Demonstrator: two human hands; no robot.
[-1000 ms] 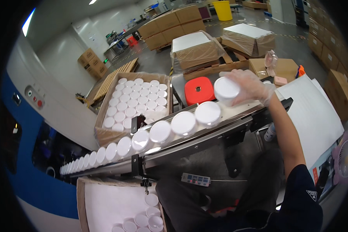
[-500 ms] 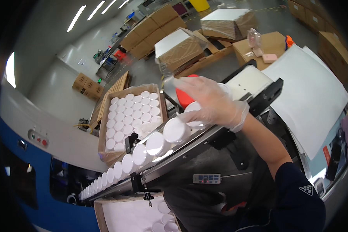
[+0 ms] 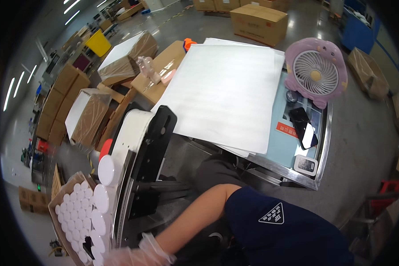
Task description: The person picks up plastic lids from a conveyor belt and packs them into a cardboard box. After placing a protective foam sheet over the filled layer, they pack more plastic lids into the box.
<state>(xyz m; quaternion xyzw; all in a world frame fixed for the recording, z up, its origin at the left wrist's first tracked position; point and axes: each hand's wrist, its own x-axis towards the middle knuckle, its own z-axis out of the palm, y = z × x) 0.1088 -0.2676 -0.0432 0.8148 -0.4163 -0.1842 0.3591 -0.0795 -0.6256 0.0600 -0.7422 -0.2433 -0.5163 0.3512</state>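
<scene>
My right hand, in a thin clear glove, is low at the bottom edge beside the conveyor. Its fingers are blurred and partly cut off by the frame, so I cannot see whether they hold anything. White round-topped tubs stand in a row along the conveyor, the lowest of them right by my hand. Left of the row, an open carton holds many more white tubs packed in rows. A red object shows partly behind the front tub. My left hand is out of view.
Large white sheets lie stacked on a metal-edged table, with a purple fan, a black phone and a small white case on its right. Cartons and wrapped stacks stand behind. The conveyor's black end bracket juts up.
The view has swung to the right, bringing the fan and table into sight. My right hand, over the tubs near the conveyor's end before, is now further down the row at the bottom edge.
</scene>
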